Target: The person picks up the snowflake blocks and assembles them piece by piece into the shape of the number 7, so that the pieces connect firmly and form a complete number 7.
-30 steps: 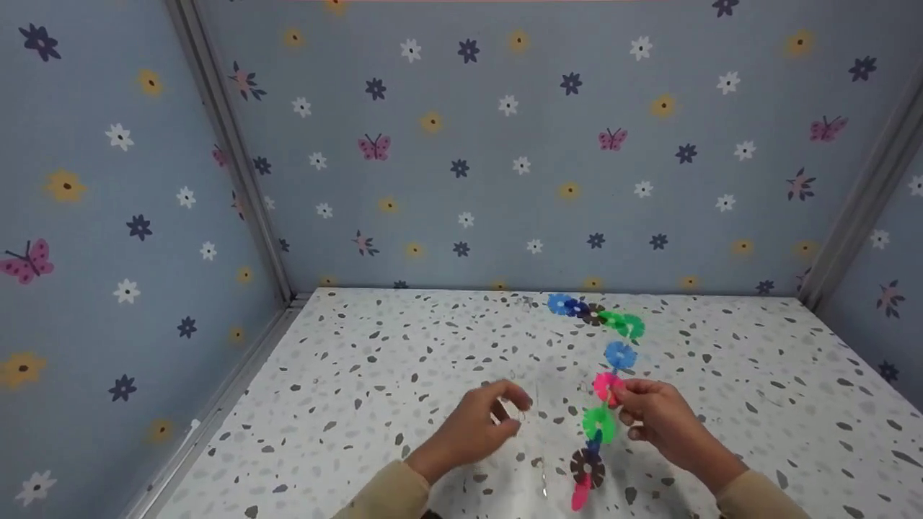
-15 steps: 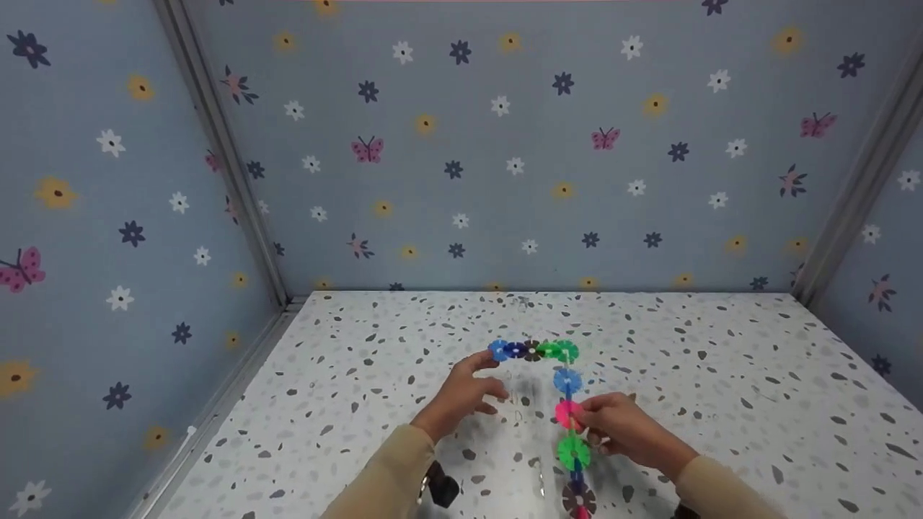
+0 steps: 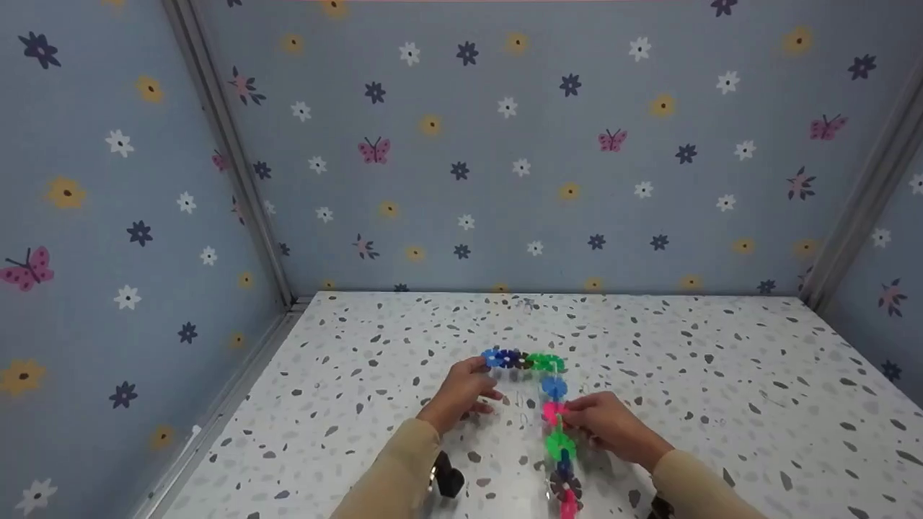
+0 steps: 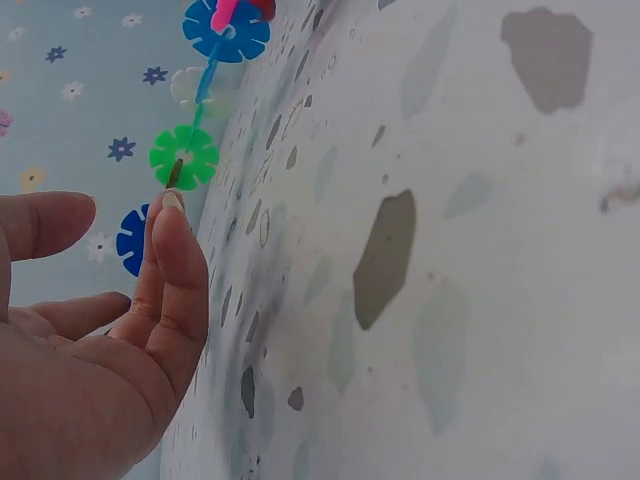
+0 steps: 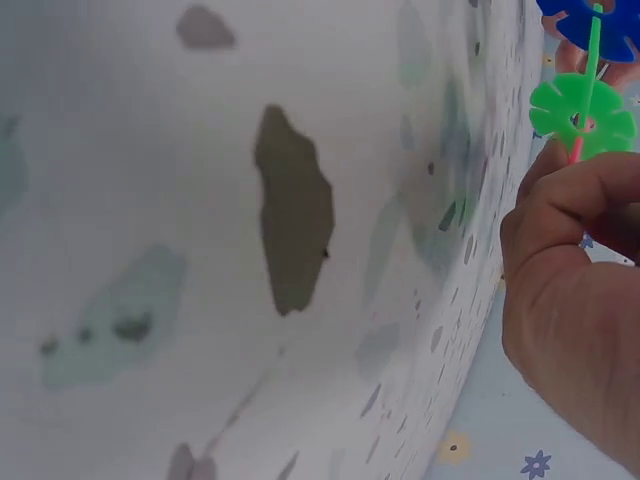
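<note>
A chain of interlocking flower-shaped plastic discs, the snowflake kind, bends at a corner above the speckled table. My right hand (image 3: 609, 425) pinches a pink disc (image 3: 552, 413) in its front-to-back arm. Beside that disc are a light blue disc (image 3: 554, 387) and a green disc (image 3: 560, 445); a brown disc (image 3: 565, 486) and a pink one (image 3: 569, 504) lie nearer me. My left hand (image 3: 460, 393) has its index fingertip at the light blue end disc (image 3: 492, 357). Its thumb stands apart from the fingers in the left wrist view, where a green disc (image 4: 184, 157) shows beyond the fingertips.
The white speckled table (image 3: 360, 404) runs back to a blue wall (image 3: 548, 144) printed with flowers and butterflies. Side panels with metal corner posts (image 3: 231, 144) flank it. A black wrist device (image 3: 448, 479) shows under the left wrist.
The chain has come left and closer to me, its far arm now roughly level. My left hand has reached forward to the end disc. My right hand has moved left, still pinching the pink disc.
</note>
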The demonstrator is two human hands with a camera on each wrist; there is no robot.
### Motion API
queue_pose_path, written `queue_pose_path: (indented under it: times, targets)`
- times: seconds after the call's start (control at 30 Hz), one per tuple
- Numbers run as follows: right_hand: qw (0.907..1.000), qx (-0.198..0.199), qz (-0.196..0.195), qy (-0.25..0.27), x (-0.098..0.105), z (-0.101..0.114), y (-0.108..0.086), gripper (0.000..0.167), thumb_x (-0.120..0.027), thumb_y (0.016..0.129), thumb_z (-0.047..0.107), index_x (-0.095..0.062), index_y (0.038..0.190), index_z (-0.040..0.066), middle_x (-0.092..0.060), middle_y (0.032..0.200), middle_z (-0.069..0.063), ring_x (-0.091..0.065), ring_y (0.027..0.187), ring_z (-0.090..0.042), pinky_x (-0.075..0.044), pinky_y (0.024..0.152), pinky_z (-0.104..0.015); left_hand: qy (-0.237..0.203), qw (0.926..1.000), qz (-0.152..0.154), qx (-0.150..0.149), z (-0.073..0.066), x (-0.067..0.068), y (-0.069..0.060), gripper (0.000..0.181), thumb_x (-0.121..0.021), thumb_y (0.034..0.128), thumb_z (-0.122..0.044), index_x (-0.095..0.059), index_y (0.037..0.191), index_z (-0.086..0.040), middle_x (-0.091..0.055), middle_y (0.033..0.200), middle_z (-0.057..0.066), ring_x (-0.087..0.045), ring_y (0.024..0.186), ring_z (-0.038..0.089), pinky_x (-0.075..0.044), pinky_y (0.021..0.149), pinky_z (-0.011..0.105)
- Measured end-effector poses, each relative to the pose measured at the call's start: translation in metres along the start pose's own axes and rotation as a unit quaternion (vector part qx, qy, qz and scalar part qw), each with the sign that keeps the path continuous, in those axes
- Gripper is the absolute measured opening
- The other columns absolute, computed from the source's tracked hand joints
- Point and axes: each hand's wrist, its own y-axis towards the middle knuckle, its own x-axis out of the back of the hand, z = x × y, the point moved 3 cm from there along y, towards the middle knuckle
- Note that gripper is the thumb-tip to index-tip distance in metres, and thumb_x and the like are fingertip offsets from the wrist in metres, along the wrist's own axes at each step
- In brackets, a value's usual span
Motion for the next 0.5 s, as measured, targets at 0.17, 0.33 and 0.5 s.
queue_pose_path:
  times: [0.17,0.33,0.5]
  targets:
    - [0.9958,-0.047,-0.076,-0.022,0.001,-0.031,0.031,0.035,-0.062,0.094,0.006,-0.059,0.124,-0.011,-0.066,0.087,-0.01,-0.05,0.066,-0.015,-0.041,0.054,-0.025,0.007,0.9998,-0.015,0.009,0.0,-0.004,0.003,0.066,-0.054,0.0936,-0.005,-0.025,0.152,0.007,-0.036,0.151,0.024,-0.067,0.095,0.027,-0.057,0.071,0.036]
    - [0.9924,-0.077,-0.091,-0.031,0.003,-0.037,0.036,0.034,-0.063,0.094,0.007,-0.06,0.125,-0.008,-0.065,0.089,-0.01,-0.051,0.066,-0.015,-0.042,0.055,-0.025,0.025,0.9992,-0.019,0.026,0.004,-0.004,0.005,0.069,-0.056,0.0921,-0.006,-0.025,0.153,0.005,-0.038,0.151,0.022,-0.068,0.091,0.023,-0.056,0.066,0.032]
    - [0.9928,-0.083,-0.08,-0.033,0.001,-0.034,0.034,0.04,-0.065,0.092,0.007,-0.059,0.128,-0.008,-0.067,0.091,-0.011,-0.054,0.065,-0.015,-0.045,0.055,-0.024,0.046,0.998,-0.022,0.038,0.009,-0.001,0.005,0.069,-0.057,0.0919,-0.005,-0.026,0.153,0.003,-0.045,0.146,0.022,-0.068,0.089,0.023,-0.056,0.067,0.033]
